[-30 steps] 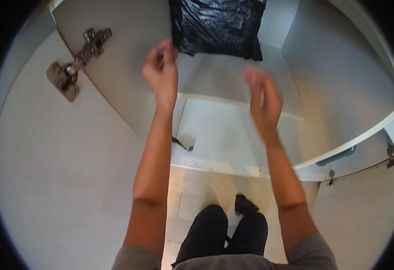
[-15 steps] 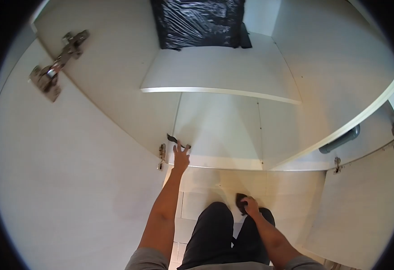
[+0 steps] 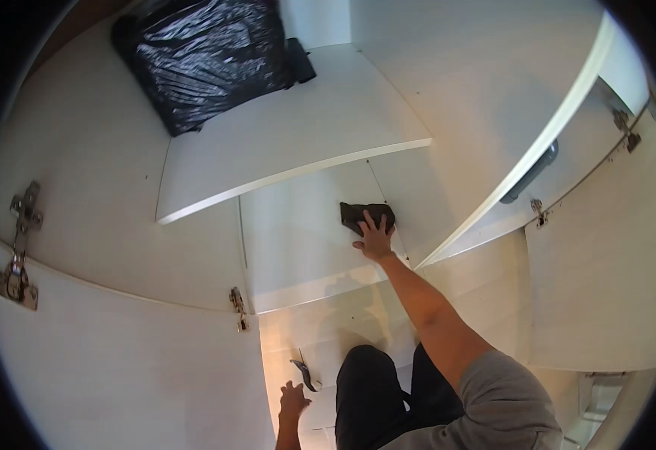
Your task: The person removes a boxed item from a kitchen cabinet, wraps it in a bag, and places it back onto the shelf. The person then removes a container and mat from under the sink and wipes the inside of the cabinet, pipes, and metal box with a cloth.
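On the bottom panel of the cabinet (image 3: 290,262) rests a dark brown, soft-looking object (image 3: 352,213); its exact kind I cannot make out. My right hand (image 3: 376,240) reaches in and holds it, fingers spread over its top and front, partly hiding it. Down at the lower left, my left hand (image 3: 293,401) has its fingers apart and nothing visible in them. Just above that hand, on the floor in front of the cabinet, lies a small curved dark item (image 3: 305,373) with a pale end and a thin tip. A small gap separates it from my fingers.
A shelf (image 3: 290,150) juts out above the bottom panel, bearing a black plastic-wrapped package (image 3: 215,64) and a small black item (image 3: 300,61). Open doors flank me, the left door (image 3: 133,367) and the right door (image 3: 605,285). A grey pipe (image 3: 532,171) shows behind the divider.
My right hand moved from beside my knee into the cabinet with the dark brown object. My left hand withdrew from the cabinet floor; the thin dark item there is gone. The view turned rightward.
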A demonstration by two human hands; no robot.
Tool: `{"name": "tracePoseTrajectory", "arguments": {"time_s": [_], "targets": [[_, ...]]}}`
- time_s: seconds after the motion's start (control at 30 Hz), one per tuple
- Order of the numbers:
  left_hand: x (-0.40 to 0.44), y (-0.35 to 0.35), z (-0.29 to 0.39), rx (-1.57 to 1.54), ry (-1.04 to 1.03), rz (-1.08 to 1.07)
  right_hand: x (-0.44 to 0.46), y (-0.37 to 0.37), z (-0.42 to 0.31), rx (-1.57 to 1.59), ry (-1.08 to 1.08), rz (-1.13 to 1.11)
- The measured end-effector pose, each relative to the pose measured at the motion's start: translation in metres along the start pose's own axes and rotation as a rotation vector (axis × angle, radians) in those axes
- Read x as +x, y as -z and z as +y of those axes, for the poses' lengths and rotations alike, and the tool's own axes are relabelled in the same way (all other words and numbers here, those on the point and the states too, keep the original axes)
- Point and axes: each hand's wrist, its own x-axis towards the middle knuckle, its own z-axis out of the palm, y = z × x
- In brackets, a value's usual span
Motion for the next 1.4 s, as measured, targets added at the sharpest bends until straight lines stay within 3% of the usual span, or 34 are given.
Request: {"name": "tracePoseTrajectory", "arguments": {"time_s": [0.03,0.1,0.23,0.3,0.37,0.43,0.5,0.6,0.7,0.73,0.77,0.87,0.93,1.0,1.07,1.17,1.23,1.33,1.4], "targets": [[-0.001,0.001,-0.001,-0.055,-0.024,0.044,-0.002,-0.01,-0.002,0.007,-0.024,0.007],[0.0,0.028,0.018,-0.15,0.041,-0.027,-0.017,-0.028,0.001,-0.003,0.133,0.023],[0.036,0.044,0.05,-0.106,-0.091,-0.043,-0.119,-0.005,0.01,0.442,0.37,-0.008],[0.05,0.054,0.076,-0.038,-0.355,0.262,-0.17,-0.002,0.028,0.594,0.233,-0.538],[0.054,0.084,0.116,-0.041,-0.364,0.194,-0.212,0.008,0.06,0.643,0.165,-0.62],[0.063,0.093,0.144,-0.044,-0.367,0.135,-0.226,0.033,0.097,0.662,0.018,-0.444],[0.065,0.086,0.16,-0.205,-0.477,0.304,-0.225,0.068,0.127,0.687,-0.266,-0.203],[0.06,0.075,0.192,-0.212,-0.607,0.362,-0.181,0.106,0.191,0.672,-0.411,0.348],[0.062,0.062,0.228,-0.124,-0.699,0.374,-0.117,0.126,0.268,0.517,-0.422,0.525],[0.06,0.061,0.243,-0.165,-0.71,0.359,-0.097,0.111,0.297,0.432,-0.418,0.49],[0.058,0.062,0.257,-0.206,-0.716,0.347,-0.079,0.109,0.309,0.4,-0.572,0.334],[0.065,0.103,0.337,-0.357,-0.809,0.384,-0.051,0.051,0.332,0.036,-0.585,0.198],[0.08,0.146,0.402,-0.412,-0.846,0.585,-0.048,0.033,0.328,-0.129,-0.552,0.215],[0.088,0.208,0.472,-0.545,-0.84,0.757,-0.055,0.04,0.338,-0.029,-0.503,0.217],[0.115,0.261,0.53,-0.729,-0.861,1.061,-0.06,0.047,0.345,0.06,-0.457,0.21],[0.157,0.332,0.588,-1.752,-0.54,0.62,-0.064,0.055,0.358,0.141,-0.411,0.241],[0.173,0.37,0.606,-1.875,-0.471,0.787,-0.063,0.055,0.356,0.151,-0.446,0.235],[0.222,0.409,0.593,-1.699,-0.602,0.927,-0.064,0.058,0.358,0.173,-0.439,0.195],[0.269,0.423,0.582,-1.573,-0.677,1.259,-0.064,0.06,0.358,0.2,-0.433,0.18]]}}
